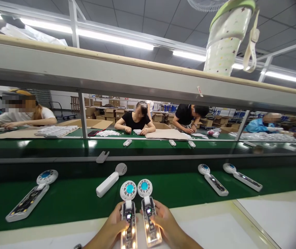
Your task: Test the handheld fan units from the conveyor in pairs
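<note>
The left hand (115,223) has a clear-handled fan (129,207) gripped, thumb across the front, and the right hand (164,223) is holding a second lit-up fan (148,206) the same way. Both are at the near edge of the green belt (172,186), heads pointing away across it. The left one's long axis runs pretty much straight at the belt; the right one's head leans in toward its neighbour, just beside it (can't tell if they touch). On the belt, a white-backed fan (107,184) lies diagonally, ahead and to the left, so the left hand's nearer. Farther left on the belt there's an open-handled fan (27,202), and two more fans (216,183) lie on its right stretch. White bench (207,228) this side of the belt, co-workers (136,119) beyond it.
</note>
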A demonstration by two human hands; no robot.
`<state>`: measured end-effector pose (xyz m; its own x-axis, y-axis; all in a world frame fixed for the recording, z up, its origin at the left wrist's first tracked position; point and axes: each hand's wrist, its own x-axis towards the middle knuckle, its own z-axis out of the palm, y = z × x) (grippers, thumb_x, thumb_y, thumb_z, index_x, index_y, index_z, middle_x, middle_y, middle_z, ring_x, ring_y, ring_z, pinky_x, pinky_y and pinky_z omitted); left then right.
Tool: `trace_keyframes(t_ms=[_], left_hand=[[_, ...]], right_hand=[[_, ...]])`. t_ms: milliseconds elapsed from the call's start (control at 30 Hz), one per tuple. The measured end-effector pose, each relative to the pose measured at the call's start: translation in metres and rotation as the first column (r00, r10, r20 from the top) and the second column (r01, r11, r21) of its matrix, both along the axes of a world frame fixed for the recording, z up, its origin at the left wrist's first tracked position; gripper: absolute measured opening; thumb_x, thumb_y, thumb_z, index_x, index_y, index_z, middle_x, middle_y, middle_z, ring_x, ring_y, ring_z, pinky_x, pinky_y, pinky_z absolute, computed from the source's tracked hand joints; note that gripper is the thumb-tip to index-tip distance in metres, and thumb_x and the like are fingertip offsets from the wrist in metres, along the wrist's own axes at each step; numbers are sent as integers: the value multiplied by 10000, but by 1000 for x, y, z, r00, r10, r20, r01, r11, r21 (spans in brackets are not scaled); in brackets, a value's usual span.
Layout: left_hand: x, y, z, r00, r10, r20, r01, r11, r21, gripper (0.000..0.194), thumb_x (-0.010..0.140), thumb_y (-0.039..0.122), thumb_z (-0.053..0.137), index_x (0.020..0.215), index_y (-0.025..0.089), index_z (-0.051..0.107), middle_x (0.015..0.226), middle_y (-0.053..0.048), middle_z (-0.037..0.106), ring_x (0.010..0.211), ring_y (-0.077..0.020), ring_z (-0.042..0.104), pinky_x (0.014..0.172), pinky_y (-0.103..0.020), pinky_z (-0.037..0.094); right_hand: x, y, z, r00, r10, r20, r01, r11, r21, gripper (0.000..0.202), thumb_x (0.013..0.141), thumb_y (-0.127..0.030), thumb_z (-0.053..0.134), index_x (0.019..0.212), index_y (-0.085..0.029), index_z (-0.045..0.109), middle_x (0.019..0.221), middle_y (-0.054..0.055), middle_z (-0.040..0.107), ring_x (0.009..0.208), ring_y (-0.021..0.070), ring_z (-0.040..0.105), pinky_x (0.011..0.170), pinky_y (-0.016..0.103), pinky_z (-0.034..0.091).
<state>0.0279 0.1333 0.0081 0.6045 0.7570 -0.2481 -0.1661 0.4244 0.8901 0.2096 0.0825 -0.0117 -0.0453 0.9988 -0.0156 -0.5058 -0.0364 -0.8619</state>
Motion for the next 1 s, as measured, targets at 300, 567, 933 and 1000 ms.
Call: trace_keyframes(t_ms=[300, 567, 933, 1000], left_hand=[[-3, 3, -2, 999, -36, -6, 36, 999, 29, 509, 582, 224, 661, 1054, 185, 477, 946, -92, 615, 933, -266, 570, 829, -376, 411], [-1, 3, -3, 999, -35, 26, 34, 998, 60, 457, 609, 142, 621, 1032, 175, 453, 948, -78, 608, 898, -237, 585, 816, -365, 412], [-1, 3, -9, 996, -70, 55, 67, 997, 50, 472, 631, 50, 554, 1060, 182, 407, 1001, -69, 573, 935, -224, 580, 832, -373, 407], [-2, 3, -10, 995, -70, 68, 67, 997, 46, 482, 625, 33, 536, 1063, 182, 399, 972, -58, 573, 936, -224, 580, 830, -375, 411]], right_hand=[[1, 0, -4, 998, -54, 31, 53, 998, 21, 507, 580, -263, 738, 1045, -155, 571, 947, 101, 672, 918, 258, 603, 879, 421, 407], [3, -1, -6, 998, -41, 47, 44, 998, -53, 563, 588, -267, 739, 1092, -166, 509, 1020, 118, 661, 916, 251, 614, 828, 384, 434], [4, -1, -7, 999, 14, 46, -12, 999, -51, 569, 603, -291, 740, 1110, -185, 504, 1019, 110, 661, 945, 263, 608, 862, 421, 420], [4, -2, -6, 999, 13, 49, -10, 999, -46, 573, 607, -291, 739, 1114, -180, 498, 1013, 115, 664, 949, 273, 608, 868, 436, 416]])
